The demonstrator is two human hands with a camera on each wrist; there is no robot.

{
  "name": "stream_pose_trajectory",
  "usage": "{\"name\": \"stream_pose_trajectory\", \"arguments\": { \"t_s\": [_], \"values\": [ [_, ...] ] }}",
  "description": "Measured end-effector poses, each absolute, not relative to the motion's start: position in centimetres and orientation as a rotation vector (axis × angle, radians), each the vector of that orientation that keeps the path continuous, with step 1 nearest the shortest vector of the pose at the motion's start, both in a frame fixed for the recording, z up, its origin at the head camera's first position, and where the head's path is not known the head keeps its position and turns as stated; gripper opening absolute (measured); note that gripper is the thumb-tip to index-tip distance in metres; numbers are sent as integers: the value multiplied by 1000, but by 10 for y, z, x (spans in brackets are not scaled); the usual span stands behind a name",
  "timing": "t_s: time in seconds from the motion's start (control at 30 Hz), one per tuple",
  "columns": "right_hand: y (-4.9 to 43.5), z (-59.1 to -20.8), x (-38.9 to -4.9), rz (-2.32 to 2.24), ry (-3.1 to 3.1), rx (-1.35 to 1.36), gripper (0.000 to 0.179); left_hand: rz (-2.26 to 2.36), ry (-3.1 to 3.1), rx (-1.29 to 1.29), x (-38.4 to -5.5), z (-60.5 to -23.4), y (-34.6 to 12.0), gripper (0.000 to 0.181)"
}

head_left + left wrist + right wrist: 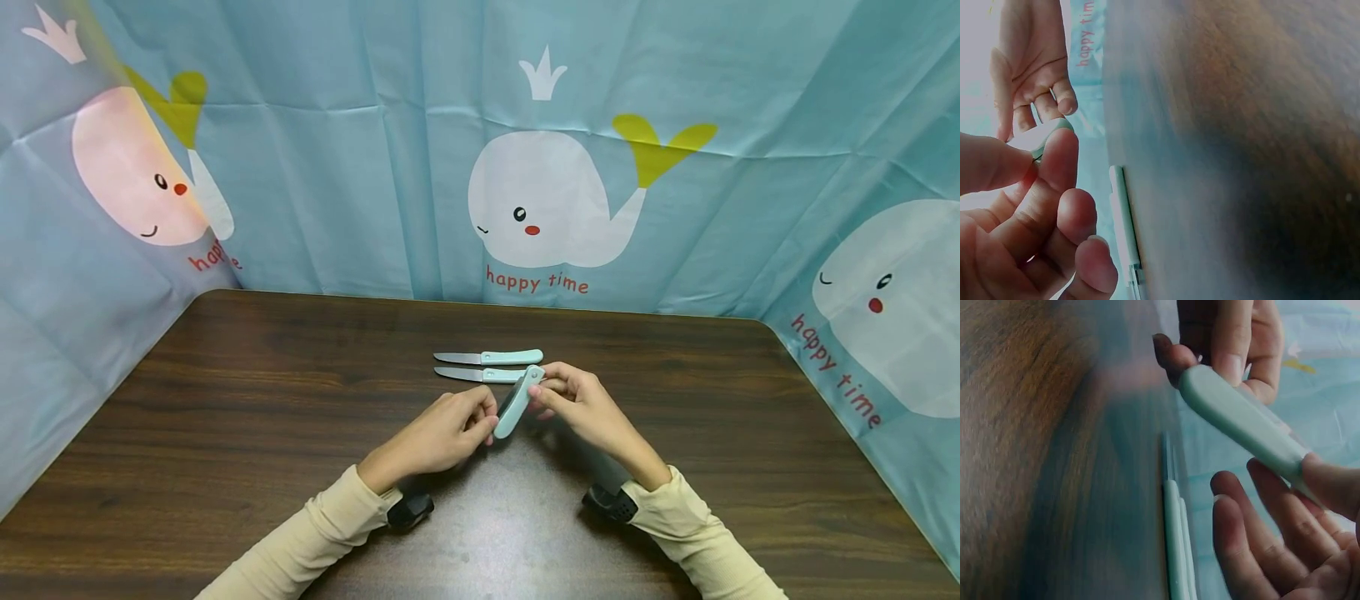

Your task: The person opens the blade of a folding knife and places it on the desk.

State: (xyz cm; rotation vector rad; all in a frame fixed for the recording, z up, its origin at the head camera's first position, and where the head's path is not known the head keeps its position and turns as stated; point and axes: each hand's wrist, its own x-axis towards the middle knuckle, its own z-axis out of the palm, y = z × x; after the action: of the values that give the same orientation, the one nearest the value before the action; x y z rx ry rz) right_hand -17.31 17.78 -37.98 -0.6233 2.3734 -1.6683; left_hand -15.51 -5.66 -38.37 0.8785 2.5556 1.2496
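Note:
A folding knife with a mint-green handle is held up slantwise between both hands, its blade lying along the handle. My right hand pinches the upper, pivot end between thumb and fingers. At the lower rounded end, my left hand pinches it with thumb and index finger, as the left wrist view also shows at the mint handle. In the right wrist view the handle spans from one hand to the other. How far the blade stands out is hard to tell.
Behind the hands, two unfolded mint-handled knives lie side by side on the dark wooden table, blades to the left. The nearer knife is partly covered by the held one. A blue whale-print curtain surrounds the table's back and sides.

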Motion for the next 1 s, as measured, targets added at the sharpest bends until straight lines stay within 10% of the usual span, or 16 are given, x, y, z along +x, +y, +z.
{"name": "stream_pose_trajectory", "arguments": {
  "t_s": [1.0],
  "values": [
    [179, -369, -168, -1408, 2503, -622, 14, 1163, 2507, 951, -154, -382, -60, 10]
  ]
}}
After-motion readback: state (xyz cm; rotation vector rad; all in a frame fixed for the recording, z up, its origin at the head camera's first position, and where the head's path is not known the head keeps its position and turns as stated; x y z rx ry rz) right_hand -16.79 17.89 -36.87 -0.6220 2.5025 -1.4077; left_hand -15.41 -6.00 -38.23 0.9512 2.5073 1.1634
